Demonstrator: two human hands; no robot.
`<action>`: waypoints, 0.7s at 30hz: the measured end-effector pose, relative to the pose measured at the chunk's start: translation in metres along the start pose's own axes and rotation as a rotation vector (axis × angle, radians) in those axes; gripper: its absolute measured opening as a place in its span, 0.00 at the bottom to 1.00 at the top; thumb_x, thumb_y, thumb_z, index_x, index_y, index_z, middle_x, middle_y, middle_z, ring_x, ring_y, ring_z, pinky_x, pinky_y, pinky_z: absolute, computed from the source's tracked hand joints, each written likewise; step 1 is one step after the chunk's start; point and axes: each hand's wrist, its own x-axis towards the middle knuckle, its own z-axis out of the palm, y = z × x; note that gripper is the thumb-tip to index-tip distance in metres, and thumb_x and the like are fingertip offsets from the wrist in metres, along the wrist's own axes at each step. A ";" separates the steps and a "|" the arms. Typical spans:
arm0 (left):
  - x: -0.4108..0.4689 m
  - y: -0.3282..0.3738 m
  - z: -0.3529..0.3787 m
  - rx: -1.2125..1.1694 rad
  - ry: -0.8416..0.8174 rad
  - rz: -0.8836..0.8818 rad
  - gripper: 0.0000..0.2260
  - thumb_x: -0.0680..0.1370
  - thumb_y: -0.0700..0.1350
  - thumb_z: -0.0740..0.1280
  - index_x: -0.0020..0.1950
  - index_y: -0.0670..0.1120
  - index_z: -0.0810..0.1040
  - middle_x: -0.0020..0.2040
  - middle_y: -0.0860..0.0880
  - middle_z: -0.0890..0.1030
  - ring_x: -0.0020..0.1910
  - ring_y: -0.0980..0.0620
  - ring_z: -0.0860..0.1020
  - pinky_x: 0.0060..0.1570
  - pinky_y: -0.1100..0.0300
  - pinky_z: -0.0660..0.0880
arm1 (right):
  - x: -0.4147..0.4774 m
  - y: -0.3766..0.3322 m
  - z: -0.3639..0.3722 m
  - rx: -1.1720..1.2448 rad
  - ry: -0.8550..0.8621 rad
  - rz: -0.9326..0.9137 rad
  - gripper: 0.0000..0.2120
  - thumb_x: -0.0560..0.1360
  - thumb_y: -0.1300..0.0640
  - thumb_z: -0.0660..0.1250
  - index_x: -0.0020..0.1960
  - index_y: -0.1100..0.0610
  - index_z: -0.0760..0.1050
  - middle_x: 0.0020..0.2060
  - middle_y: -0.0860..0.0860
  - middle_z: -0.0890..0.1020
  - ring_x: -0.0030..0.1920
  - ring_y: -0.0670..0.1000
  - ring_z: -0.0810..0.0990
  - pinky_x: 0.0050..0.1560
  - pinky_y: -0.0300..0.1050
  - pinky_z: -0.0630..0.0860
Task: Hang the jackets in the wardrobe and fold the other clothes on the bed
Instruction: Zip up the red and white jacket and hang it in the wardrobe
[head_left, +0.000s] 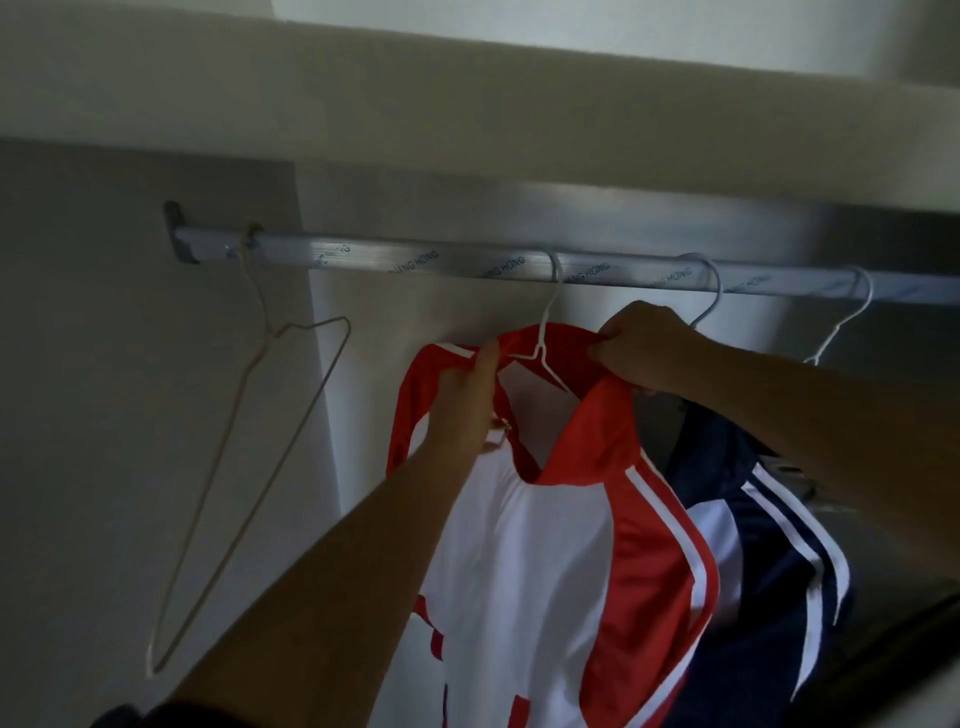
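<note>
Head view. A red-and-white track jacket with white sleeve stripes (566, 545) hangs inside the wardrobe on a thin white wire hanger (546, 322), whose hook sits over the silver metal rail (415, 262). The left hand (467, 395) pinches the red collar on its left side. The right hand (641, 348) has its fingers curled round the collar on the right. Both grips are on cloth, neither on the wire. A navy jacket with white stripes (753, 499) hangs just beside it on the right. A bare beige wire hanger (249, 441) hangs well apart, near the rail's left end.

Step in hand, as judged: seating the collar and shoulders on the hanger.
- Draw both sides outward evenly so the collar centres on the hanger's neck.
- Pull sideways rather than down, since the thin hook could tip off the rail.
- The fabric looks slick, so let go gently and check that neither shoulder slides.
</note>
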 end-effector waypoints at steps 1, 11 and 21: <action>0.005 0.012 0.000 0.014 -0.007 -0.025 0.25 0.73 0.64 0.64 0.59 0.46 0.75 0.49 0.46 0.81 0.43 0.48 0.81 0.28 0.60 0.74 | 0.000 -0.001 -0.002 0.005 -0.025 -0.005 0.12 0.76 0.60 0.62 0.48 0.68 0.80 0.37 0.60 0.81 0.32 0.52 0.78 0.28 0.41 0.76; 0.025 0.028 -0.025 0.608 0.428 0.314 0.07 0.75 0.43 0.61 0.41 0.45 0.77 0.37 0.46 0.79 0.36 0.45 0.78 0.35 0.58 0.73 | 0.010 0.000 -0.005 0.079 0.245 -0.135 0.09 0.77 0.62 0.59 0.43 0.58 0.77 0.40 0.51 0.77 0.40 0.49 0.76 0.39 0.40 0.72; -0.005 -0.009 -0.020 0.682 0.150 0.405 0.16 0.75 0.41 0.66 0.60 0.38 0.70 0.51 0.41 0.75 0.49 0.42 0.77 0.46 0.53 0.75 | -0.031 0.008 0.032 0.411 -0.002 -0.087 0.22 0.79 0.42 0.57 0.47 0.60 0.76 0.36 0.54 0.81 0.33 0.47 0.78 0.34 0.40 0.75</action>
